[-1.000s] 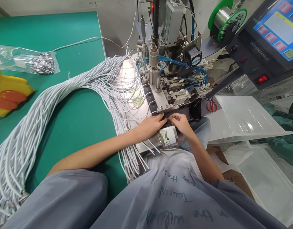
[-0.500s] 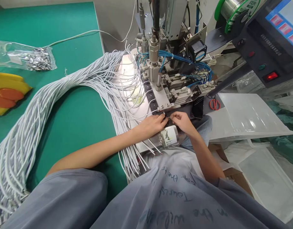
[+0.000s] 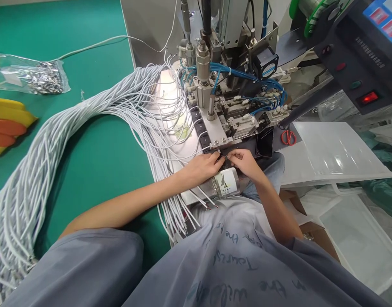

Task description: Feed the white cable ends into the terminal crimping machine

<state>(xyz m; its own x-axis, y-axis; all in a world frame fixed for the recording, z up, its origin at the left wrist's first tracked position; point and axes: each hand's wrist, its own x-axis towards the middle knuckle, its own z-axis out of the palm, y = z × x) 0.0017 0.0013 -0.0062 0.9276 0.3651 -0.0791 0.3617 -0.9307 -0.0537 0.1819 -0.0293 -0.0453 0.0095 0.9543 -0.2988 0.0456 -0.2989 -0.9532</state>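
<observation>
Since the frame a second earlier, the view had tipped lower and slid a little to the right, so the machine (image 3: 228, 98) sat higher in the picture; both hands had stayed at the same spot at its front edge. The left hand (image 3: 200, 167) lay over the loose ends of the white cables (image 3: 87, 128), its fingertips pinched on a small dark part right under the machine's metal plate. The right hand (image 3: 243, 161) met it from the other side, fingertips pinched on the same tiny piece, the two hands almost touching. What exactly they gripped was too small to tell. Just below the hands, at the near edge of the bench, lay a small clear bag with a label (image 3: 226, 184). The cable bundle swept across the green mat (image 3: 103, 166) toward the lower left, leaving bare mat on either side. A pair of red scissors (image 3: 288, 137) lay right of the machine, beside a white tray (image 3: 336, 153).
</observation>
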